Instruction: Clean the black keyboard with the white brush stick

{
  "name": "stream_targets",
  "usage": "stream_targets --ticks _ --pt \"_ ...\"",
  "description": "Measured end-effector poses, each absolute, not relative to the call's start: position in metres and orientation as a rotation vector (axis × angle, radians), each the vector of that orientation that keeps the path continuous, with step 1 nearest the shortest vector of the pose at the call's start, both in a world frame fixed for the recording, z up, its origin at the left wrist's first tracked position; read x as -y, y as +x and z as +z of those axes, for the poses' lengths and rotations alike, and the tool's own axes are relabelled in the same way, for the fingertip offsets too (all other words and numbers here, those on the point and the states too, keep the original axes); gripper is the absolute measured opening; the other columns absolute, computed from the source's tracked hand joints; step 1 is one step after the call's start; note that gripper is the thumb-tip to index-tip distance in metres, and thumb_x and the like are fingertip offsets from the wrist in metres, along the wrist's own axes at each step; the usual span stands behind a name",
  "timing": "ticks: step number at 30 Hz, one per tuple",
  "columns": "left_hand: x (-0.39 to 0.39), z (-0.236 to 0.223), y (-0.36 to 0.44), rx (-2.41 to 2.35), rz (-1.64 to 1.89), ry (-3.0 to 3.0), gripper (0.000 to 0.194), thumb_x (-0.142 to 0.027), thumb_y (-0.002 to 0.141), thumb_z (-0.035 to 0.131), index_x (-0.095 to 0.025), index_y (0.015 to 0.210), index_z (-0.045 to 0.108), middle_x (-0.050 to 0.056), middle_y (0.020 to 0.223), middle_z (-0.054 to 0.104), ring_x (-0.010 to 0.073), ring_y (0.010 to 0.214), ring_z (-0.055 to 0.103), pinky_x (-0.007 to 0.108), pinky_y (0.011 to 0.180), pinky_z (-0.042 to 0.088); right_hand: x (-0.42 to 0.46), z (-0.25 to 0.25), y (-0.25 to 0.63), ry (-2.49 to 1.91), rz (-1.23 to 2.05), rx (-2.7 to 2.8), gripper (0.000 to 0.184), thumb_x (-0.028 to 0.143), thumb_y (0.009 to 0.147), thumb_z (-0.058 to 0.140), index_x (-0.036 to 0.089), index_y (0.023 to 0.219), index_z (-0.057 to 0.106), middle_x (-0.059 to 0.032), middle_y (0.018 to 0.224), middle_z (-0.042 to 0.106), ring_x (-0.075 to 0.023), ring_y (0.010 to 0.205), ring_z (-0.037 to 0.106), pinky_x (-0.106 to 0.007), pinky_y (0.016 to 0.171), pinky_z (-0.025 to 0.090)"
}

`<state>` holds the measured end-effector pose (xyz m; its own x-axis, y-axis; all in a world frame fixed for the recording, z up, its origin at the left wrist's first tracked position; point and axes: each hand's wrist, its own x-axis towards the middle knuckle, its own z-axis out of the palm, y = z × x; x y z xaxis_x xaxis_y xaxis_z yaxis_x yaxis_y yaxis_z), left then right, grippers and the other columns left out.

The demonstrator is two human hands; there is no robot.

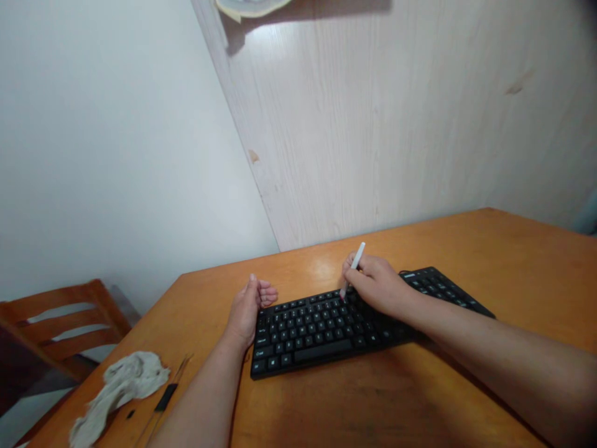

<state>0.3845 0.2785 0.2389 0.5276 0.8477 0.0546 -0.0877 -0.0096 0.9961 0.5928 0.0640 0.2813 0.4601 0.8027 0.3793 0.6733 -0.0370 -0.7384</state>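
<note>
A black keyboard [321, 326] lies on the wooden table in front of me. My right hand [377, 283] is closed around a slim brush [358, 256] with a white handle. The brush slants, its pinkish tip down at the upper rows of keys, right of the keyboard's middle. My right hand and forearm hide part of the keys. My left hand [245, 311] rests against the keyboard's left edge, palm turned to the right. Its thumb points up and its fingers are loosely bent near the far left corner, with nothing in them.
On the wooden table [196, 323], left of my left forearm, lie a crumpled pale cloth [135, 376], a thin metal tool with a black grip [166, 397] and a small black piece [131, 414]. A wooden chair [69, 320] stands at the left. Walls rise behind the table.
</note>
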Motion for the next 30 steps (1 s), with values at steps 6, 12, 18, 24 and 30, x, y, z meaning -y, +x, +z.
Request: stream_targets --ticks 6,12,18,24,30 --pt "-0.2772 0.2409 0.3846 -0.724 0.851 1.402 0.061 -0.072 0.081 0.055 -0.012 0.090 0.062 0.008 0.077 0.072 0.0189 0.069 0.068 0.032 0.071 0.050 -0.0623 0.2834 0.5936 -1.858 0.142 1.295 0.017 0.020 0.085 0.048 0.022 0.070 0.056 0.0005 0.062 0.070 -0.0187 0.066 0.064 -0.028 0.066 0.041" --pt "-0.2764 0.2412 0.3844 -0.711 0.847 1.402 0.061 -0.072 0.081 0.055 -0.012 0.090 0.062 0.008 0.077 0.072 0.0187 0.070 0.068 0.031 0.071 0.050 -0.0610 0.2840 0.5933 -1.849 0.115 1.297 0.018 0.022 0.086 0.047 0.022 0.069 0.054 0.0008 0.062 0.069 -0.0182 0.065 0.063 -0.028 0.064 0.039" --pt "-0.2744 0.2427 0.3853 -0.729 0.855 1.395 0.062 -0.073 0.077 0.058 -0.012 0.089 0.063 0.008 0.077 0.072 0.0191 0.069 0.068 0.032 0.071 0.051 -0.0622 0.2801 0.5950 -1.810 0.205 1.304 0.015 0.021 0.086 0.046 0.022 0.073 0.054 0.0016 0.060 0.069 -0.0182 0.064 0.065 -0.027 0.064 0.040" --pt "-0.2747 0.2432 0.3861 -0.742 0.856 1.388 0.064 -0.074 0.076 0.058 -0.012 0.089 0.063 0.009 0.078 0.072 0.0195 0.070 0.068 0.031 0.070 0.051 -0.0617 0.2828 0.5949 -1.798 0.181 1.300 0.015 0.021 0.085 0.046 0.022 0.073 0.055 0.0008 0.061 0.069 -0.0184 0.065 0.065 -0.028 0.064 0.041" --pt "-0.2758 0.2413 0.3859 -0.731 0.847 1.392 0.063 -0.075 0.077 0.057 -0.013 0.089 0.063 0.008 0.078 0.071 0.0187 0.069 0.068 0.031 0.070 0.050 -0.0613 0.2852 0.5956 -1.819 0.221 1.314 0.016 0.021 0.086 0.046 0.022 0.072 0.055 0.0004 0.060 0.069 -0.0187 0.063 0.064 -0.029 0.066 0.043"
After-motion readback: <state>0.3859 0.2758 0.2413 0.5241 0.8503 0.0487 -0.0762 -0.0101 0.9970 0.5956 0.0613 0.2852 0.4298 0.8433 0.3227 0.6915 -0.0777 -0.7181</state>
